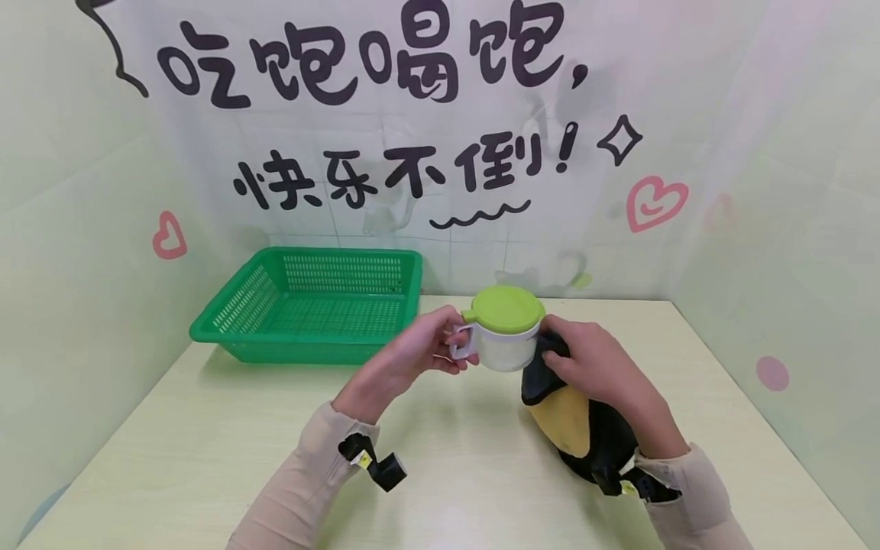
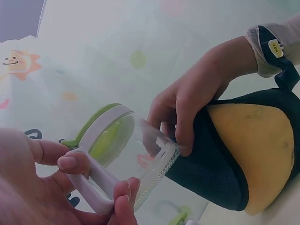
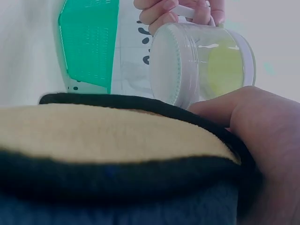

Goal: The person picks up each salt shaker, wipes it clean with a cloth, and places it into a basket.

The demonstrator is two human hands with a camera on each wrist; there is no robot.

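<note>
A clear jar-like cup (image 1: 507, 347) with a light green lid (image 1: 507, 309) and a white handle (image 2: 96, 192) is held above the table. My left hand (image 1: 429, 344) grips the handle, its fingers curled round it. To the right, my right hand (image 1: 594, 363) pinches the dark navy end of a soft fabric item (image 2: 262, 150) with a tan panel and black edging. That end sits close against the cup's side; whether it touches cannot be told. The item's lower part hangs below my right wrist. In the right wrist view, the cup's ridged base (image 3: 165, 65) faces left.
A green plastic basket (image 1: 302, 350) with slotted walls stands at the back left of the pale table (image 1: 440, 473). Behind the table hangs a white printed sheet (image 1: 412, 137) with black lettering, and pale patterned sides close in left and right.
</note>
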